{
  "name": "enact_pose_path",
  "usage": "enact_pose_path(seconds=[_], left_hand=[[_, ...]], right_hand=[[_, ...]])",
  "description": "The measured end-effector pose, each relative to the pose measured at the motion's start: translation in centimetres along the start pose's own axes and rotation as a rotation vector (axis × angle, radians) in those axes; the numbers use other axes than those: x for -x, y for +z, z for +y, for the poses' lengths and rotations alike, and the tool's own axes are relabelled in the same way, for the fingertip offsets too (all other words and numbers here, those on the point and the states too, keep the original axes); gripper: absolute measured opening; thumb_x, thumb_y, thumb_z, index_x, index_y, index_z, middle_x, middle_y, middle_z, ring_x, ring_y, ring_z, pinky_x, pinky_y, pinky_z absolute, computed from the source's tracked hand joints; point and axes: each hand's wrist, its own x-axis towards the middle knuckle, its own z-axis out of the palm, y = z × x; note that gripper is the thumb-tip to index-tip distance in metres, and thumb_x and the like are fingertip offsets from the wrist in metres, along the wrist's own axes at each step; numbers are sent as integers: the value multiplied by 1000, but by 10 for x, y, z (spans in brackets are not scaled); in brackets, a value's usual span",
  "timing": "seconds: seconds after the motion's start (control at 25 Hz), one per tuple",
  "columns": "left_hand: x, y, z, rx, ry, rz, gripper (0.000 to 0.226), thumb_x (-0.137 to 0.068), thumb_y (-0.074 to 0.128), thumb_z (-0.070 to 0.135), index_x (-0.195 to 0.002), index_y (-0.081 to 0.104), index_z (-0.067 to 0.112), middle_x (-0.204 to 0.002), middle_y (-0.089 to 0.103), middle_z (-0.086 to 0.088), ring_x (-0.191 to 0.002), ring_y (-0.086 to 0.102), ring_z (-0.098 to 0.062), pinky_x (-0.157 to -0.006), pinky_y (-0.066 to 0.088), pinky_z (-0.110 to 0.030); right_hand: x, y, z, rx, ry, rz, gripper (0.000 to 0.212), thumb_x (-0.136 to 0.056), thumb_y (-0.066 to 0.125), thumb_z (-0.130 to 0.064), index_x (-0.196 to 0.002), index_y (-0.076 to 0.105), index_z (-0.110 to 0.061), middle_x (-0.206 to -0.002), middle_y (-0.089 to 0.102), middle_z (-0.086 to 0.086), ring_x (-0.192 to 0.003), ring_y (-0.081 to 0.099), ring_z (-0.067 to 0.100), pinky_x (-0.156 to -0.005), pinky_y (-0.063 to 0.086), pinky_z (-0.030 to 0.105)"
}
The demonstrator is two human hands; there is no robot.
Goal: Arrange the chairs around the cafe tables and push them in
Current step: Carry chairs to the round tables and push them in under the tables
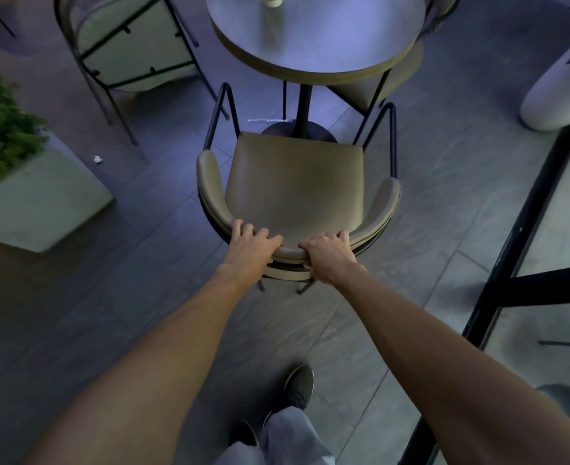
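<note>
Squarely, chair (293,182) faces table (314,35) — both hands gripping.

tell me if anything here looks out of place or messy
A small crumpled white scrap lies on the floor tiles beside the concrete planter, like litter. The chair both hands grip is not yet under the round table.

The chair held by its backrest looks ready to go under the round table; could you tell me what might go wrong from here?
1. The chair has raised black arm frames that could knock the round table edge, shaking the cup on top.
2. Its front could strike the table's pedestal base directly ahead.
3. The left hand and right hand grip close together, so the chair may swivel.
</note>
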Motion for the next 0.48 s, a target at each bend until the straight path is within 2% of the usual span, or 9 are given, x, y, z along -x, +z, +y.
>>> enact_pose_path(seconds=[0.48], left_hand=[[-79, -22, -17, -21, 2, 46, 22, -97, 56, 23, -118, 51, 21, -114, 61, -6, -115, 51, -37, -113, 19, -55]], right_hand=[[-64, -36, 39, 22, 13, 33, 17, -95, 58, -29, -112, 61, -30, -105, 68, 0, -109, 56, 28, -99, 34, 48]])
